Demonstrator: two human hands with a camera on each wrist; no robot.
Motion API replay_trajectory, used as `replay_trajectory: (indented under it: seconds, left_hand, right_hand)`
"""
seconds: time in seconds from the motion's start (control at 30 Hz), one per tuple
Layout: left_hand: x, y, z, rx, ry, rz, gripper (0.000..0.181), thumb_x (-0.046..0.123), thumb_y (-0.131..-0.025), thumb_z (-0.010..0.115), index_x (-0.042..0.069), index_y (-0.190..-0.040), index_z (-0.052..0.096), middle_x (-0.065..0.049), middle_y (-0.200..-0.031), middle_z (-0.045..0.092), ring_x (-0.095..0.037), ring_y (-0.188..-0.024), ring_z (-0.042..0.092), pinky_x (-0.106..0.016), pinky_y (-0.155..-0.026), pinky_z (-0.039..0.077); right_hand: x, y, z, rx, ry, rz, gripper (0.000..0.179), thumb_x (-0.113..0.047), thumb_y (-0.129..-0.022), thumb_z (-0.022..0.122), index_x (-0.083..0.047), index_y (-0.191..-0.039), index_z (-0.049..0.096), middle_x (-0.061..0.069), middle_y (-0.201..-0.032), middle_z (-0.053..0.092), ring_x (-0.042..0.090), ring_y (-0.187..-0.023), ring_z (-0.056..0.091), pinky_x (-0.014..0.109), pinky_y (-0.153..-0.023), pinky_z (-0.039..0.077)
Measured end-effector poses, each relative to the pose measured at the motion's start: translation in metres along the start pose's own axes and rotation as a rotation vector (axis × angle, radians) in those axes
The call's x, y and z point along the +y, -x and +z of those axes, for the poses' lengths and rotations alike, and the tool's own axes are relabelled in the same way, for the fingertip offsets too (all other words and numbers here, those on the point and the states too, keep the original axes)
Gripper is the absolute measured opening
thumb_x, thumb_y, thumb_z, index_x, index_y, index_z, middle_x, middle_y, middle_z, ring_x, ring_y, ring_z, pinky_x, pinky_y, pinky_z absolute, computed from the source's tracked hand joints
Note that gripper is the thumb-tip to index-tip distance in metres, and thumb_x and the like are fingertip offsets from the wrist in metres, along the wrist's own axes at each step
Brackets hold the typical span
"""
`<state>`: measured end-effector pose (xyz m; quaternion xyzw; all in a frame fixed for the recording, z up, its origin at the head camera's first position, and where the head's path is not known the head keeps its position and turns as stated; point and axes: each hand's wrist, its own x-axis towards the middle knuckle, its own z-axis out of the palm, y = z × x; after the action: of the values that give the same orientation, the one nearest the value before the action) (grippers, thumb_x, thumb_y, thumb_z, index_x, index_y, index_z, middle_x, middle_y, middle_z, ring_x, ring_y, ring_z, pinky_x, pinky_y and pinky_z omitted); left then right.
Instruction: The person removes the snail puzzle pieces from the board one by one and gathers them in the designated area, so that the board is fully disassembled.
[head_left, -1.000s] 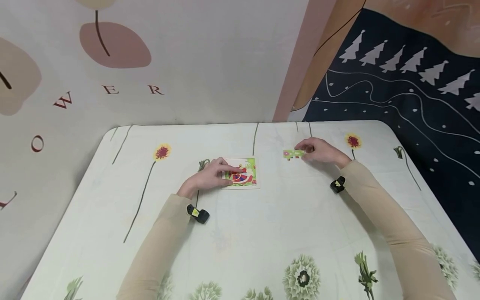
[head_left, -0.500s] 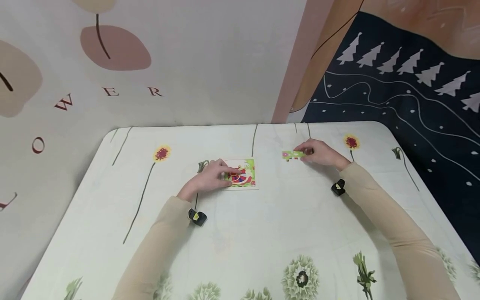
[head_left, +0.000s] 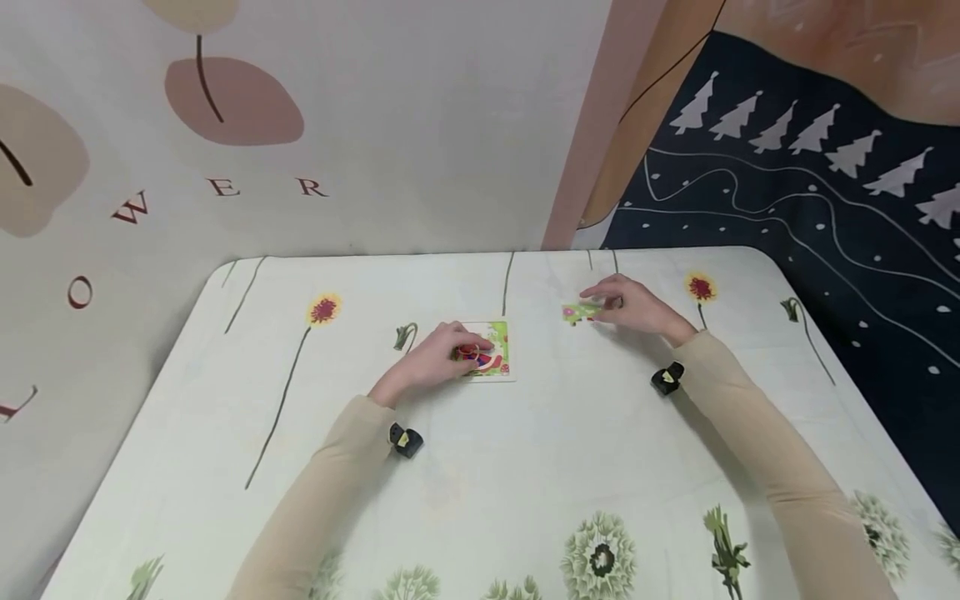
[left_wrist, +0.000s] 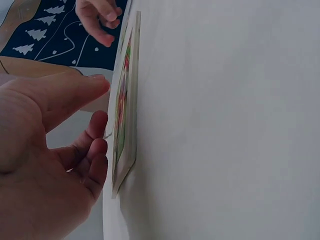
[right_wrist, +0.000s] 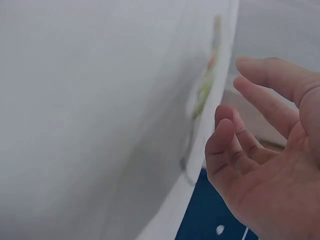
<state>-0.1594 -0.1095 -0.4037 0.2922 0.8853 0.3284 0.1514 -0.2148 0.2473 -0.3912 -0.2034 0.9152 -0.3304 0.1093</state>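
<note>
A small square puzzle board (head_left: 501, 335) with a red and blue picture on green lies flat on the table. My left hand (head_left: 438, 357) hovers over its left part, hiding some of the picture. In the left wrist view, the thumb and fingers stand apart beside the board's edge (left_wrist: 131, 125), with nothing between them. Farther right lies a green puzzle piece (head_left: 574, 314) with a pink flower print. Over its right end is my right hand (head_left: 639, 308), covering part of it. The right wrist view shows that hand's fingers loosely bent and clear of the blurred piece (right_wrist: 206, 87).
A white cloth with printed flowers covers the table (head_left: 540, 450). Behind it rises a light wall (head_left: 420, 133) with letters, and a dark blue printed panel (head_left: 750, 192) stands at the right. Small black wrist cameras hang below both sleeves.
My left hand has shifted slightly right, with its fingers drawn up over the board. My right hand has let go of the green piece and lifted a little.
</note>
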Motion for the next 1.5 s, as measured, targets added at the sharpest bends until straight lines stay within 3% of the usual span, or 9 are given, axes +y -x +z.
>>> replay_trajectory:
  seconds: [0.27, 0.57, 0.73, 0.93, 1.23, 1.5]
  left_hand:
    - [-0.004, -0.004, 0.003, -0.007, 0.047, -0.016, 0.034, 0.01, -0.091, 0.069, 0.007, -0.125, 0.068, -0.009, -0.1, 0.06, -0.018, -0.086, 0.047, -0.028, -0.076, 0.039]
    - [-0.008, -0.008, 0.004, -0.052, 0.02, 0.069, 0.032, 0.013, -0.091, 0.07, 0.012, -0.123, 0.071, -0.007, -0.108, 0.069, -0.018, -0.093, 0.048, -0.029, -0.083, 0.036]
    - [-0.009, -0.009, 0.004, -0.066, 0.021, 0.067, 0.033, 0.015, -0.091, 0.071, 0.014, -0.124, 0.071, -0.006, -0.105, 0.066, -0.017, -0.093, 0.046, -0.029, -0.083, 0.034]
    - [-0.01, -0.01, 0.003, -0.068, 0.03, 0.068, 0.033, 0.013, -0.091, 0.07, 0.014, -0.124, 0.071, -0.007, -0.102, 0.063, -0.018, -0.092, 0.044, -0.03, -0.083, 0.032]
    - [-0.011, -0.01, 0.004, -0.072, 0.052, 0.053, 0.035, 0.012, -0.09, 0.071, 0.014, -0.125, 0.07, -0.007, -0.099, 0.058, -0.019, -0.093, 0.04, -0.031, -0.083, 0.03]
    - [-0.013, -0.01, 0.004, -0.074, 0.071, 0.073, 0.035, 0.011, -0.09, 0.071, 0.013, -0.125, 0.07, -0.007, -0.1, 0.058, -0.018, -0.092, 0.04, -0.03, -0.082, 0.031]
  right_hand:
    - [-0.023, -0.007, 0.015, -0.024, -0.104, -0.019, 0.035, -0.006, -0.093, 0.066, 0.0, -0.127, 0.065, 0.021, -0.123, 0.057, 0.03, -0.103, 0.06, 0.027, -0.079, 0.046]
    - [-0.036, -0.02, 0.035, -0.047, -0.128, -0.081, 0.032, -0.005, -0.091, 0.068, -0.001, -0.123, 0.067, 0.019, -0.12, 0.064, 0.026, -0.098, 0.06, 0.029, -0.084, 0.045]
    - [-0.044, -0.028, 0.045, -0.074, -0.152, -0.1, 0.031, -0.006, -0.092, 0.067, -0.002, -0.123, 0.067, 0.019, -0.119, 0.064, 0.027, -0.1, 0.062, 0.032, -0.086, 0.046]
    - [-0.055, -0.038, 0.055, -0.107, -0.163, -0.113, 0.03, -0.006, -0.094, 0.063, -0.004, -0.124, 0.067, 0.015, -0.124, 0.067, 0.027, -0.105, 0.063, 0.036, -0.091, 0.047]
    - [-0.071, -0.051, 0.067, -0.179, -0.137, -0.126, 0.028, -0.008, -0.097, 0.06, -0.004, -0.123, 0.068, 0.014, -0.125, 0.068, 0.028, -0.108, 0.063, 0.033, -0.088, 0.047]
    - [-0.078, -0.058, 0.073, -0.224, -0.103, -0.123, 0.032, -0.007, -0.096, 0.058, -0.004, -0.127, 0.066, 0.015, -0.128, 0.063, 0.028, -0.112, 0.06, 0.037, -0.093, 0.048]
